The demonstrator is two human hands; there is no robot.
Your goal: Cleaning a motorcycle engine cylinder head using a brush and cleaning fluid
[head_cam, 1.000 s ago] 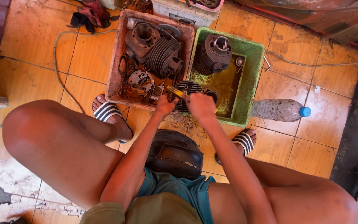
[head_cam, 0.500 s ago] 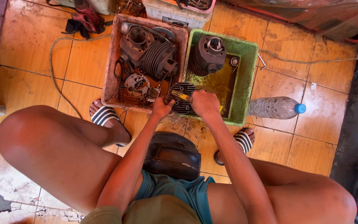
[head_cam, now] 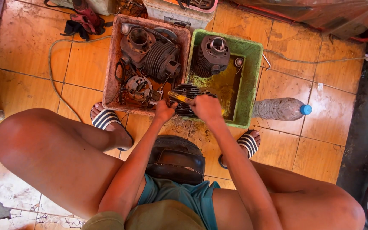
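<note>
Partly hidden, both hands, left hand (head_cam: 165,111) and right hand (head_cam: 206,108), clamp a finned engine part (head_cam: 185,93); yellow tool (head_cam: 178,96) barely visible.

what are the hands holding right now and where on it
Left hand grips the near edge of a dark finned engine part over the green tray. Right hand holds a yellow-handled tool by its handle.

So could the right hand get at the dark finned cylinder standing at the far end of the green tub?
Probably yes: the right hand is already over the green tub, and nothing stands between it and the cylinder, though it is busy on a finned part.
</note>
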